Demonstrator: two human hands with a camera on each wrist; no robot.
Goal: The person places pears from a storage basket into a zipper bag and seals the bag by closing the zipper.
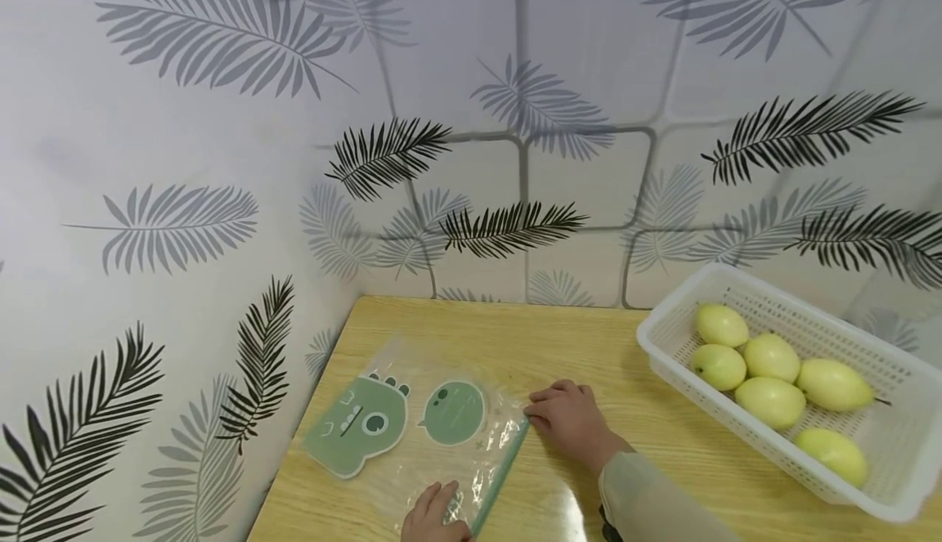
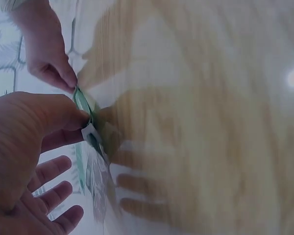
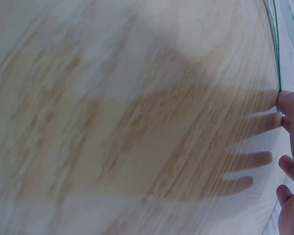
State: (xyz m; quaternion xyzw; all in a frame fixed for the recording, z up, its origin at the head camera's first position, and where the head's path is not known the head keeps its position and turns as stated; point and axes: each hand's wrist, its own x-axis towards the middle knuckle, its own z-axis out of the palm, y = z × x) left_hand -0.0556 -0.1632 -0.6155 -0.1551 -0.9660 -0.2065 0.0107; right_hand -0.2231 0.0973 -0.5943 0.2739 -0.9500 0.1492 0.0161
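1) Printed bag (image 1: 453,413) lies left on the table (image 1: 589,346), green edge (image 1: 504,472) rightward
2) Left hand (image 1: 436,517) pinches that edge's near end
3) Right hand (image 1: 572,426) pinches its far end
4) White basket (image 1: 736,419), right, holds 6 yellow fruits (image 1: 770,403)

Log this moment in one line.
left hand: pinches clear bag by green edge; right hand: pinches same edge; pears: in white basket

bag (image 1: 452,415): thin clear plastic, glossy, creased and glinting. worktop (image 1: 589,342): wood-grained, smooth, bright sheen in patches. basket (image 1: 736,418): perforated plastic, smooth rim. fruit (image 1: 769,402): smooth skins, soft sheen. sleeve (image 1: 655,493): matt cloth. wall (image 1: 589,43): smooth, low sheen.
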